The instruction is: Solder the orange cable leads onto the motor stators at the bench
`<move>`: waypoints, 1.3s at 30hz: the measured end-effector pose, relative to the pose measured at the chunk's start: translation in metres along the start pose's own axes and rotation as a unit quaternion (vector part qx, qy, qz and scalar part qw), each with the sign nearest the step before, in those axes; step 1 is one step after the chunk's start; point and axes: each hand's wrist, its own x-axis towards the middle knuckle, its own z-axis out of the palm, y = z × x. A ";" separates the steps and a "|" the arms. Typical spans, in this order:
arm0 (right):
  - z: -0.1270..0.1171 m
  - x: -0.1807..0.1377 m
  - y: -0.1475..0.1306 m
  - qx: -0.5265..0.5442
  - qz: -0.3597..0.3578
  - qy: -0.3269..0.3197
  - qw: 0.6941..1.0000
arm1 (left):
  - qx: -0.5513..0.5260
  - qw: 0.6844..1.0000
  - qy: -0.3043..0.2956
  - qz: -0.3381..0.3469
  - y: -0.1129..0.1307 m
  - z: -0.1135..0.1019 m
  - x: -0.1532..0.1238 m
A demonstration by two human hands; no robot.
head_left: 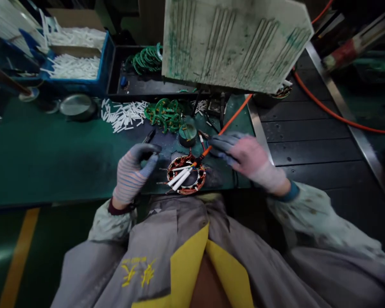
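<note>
A round copper-wound stator lies on the green bench right in front of me, with white sleeve tubes sticking out of its middle. My gloved left hand rests just left of the stator, fingers curled, and nothing shows in its grip. My gloved right hand is closed on an orange-handled tool whose tip meets the stator's upper right edge. An orange cable runs from the tool up and away to the right.
Loose white sleeves and green wire loops lie behind the stator, beside a small round green part. A blue bin of white sleeves stands at the back left. A stained board hangs overhead. A black conveyor runs on the right.
</note>
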 end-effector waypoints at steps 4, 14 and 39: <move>0.018 0.045 0.028 -0.166 -0.059 -0.104 0.979 | 0.181 0.952 -0.230 0.090 0.044 0.013 0.021; 0.040 -0.078 -0.059 0.153 0.056 -0.124 0.979 | 0.420 0.844 -0.291 0.166 0.054 0.047 0.035; 0.052 0.019 -0.083 0.487 0.088 0.052 0.867 | 0.117 0.953 -0.116 0.253 0.040 0.020 0.049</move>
